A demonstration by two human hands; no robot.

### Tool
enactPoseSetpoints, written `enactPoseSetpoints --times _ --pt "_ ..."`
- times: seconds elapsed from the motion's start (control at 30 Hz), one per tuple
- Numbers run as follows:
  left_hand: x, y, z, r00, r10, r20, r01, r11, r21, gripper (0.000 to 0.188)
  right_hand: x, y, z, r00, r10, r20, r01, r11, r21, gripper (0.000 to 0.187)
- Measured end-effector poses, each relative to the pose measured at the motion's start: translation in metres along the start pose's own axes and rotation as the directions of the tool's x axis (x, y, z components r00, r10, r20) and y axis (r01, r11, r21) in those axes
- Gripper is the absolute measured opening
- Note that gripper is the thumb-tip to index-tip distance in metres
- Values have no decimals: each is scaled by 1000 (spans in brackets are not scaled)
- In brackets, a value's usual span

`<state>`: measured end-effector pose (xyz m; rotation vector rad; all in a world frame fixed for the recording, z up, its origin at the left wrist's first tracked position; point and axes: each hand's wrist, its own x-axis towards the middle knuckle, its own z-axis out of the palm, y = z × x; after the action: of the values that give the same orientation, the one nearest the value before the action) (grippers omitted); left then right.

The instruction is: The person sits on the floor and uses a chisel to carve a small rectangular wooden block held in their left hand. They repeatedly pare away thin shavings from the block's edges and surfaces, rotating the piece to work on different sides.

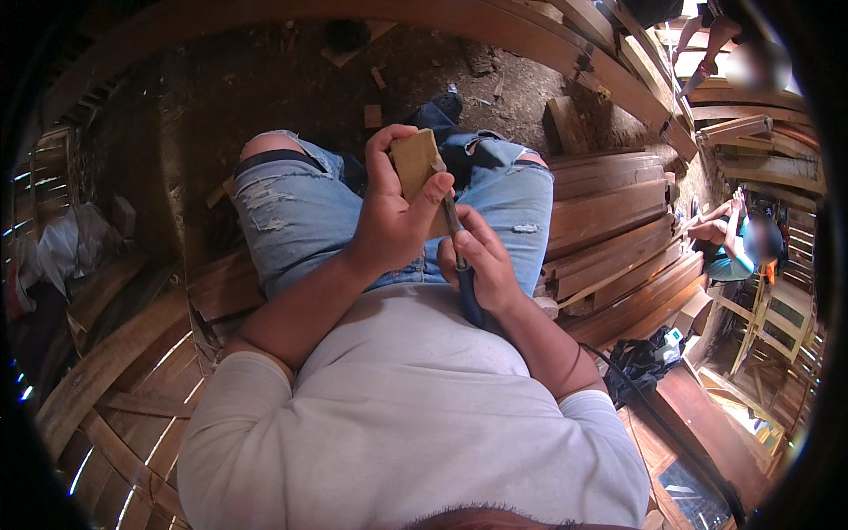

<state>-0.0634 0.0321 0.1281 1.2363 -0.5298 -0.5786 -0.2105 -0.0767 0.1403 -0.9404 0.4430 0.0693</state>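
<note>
My left hand (395,208) is closed round a small yellowish wooden block (412,164), held up above my lap. In my right hand (482,258) is a chisel (451,212) with a dark blue handle, its metal blade pointing up and away from me. The blade's tip meets the right edge of the block, close to my left thumb. Part of the block's lower end shows between my hands, and the rest of it is hidden behind my left palm and fingers.
Stacked brown timber (608,225) lies to my right. A black bag (645,360) and a dark cable (632,389) are nearer on that side. Another person (730,265) sits at the far right. A long beam (495,40) crosses ahead over a dirt floor with wood scraps.
</note>
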Motion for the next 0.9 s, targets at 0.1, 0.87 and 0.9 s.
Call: enactPoseSetpoints --times 0.1,0.87,0.9 --pt "3 9 2 1000 -25 16 26 996 -81 63 1 -3 1 1000 -24 12 23 999 27 53" --pt "9 11 1 997 61 40 -65 991 117 68 -6 2 1 997 -72 15 72 997 7 60" --pt "10 13 3 997 55 46 -60 993 105 68 -7 2 1 997 -73 9 73 997 11 60"
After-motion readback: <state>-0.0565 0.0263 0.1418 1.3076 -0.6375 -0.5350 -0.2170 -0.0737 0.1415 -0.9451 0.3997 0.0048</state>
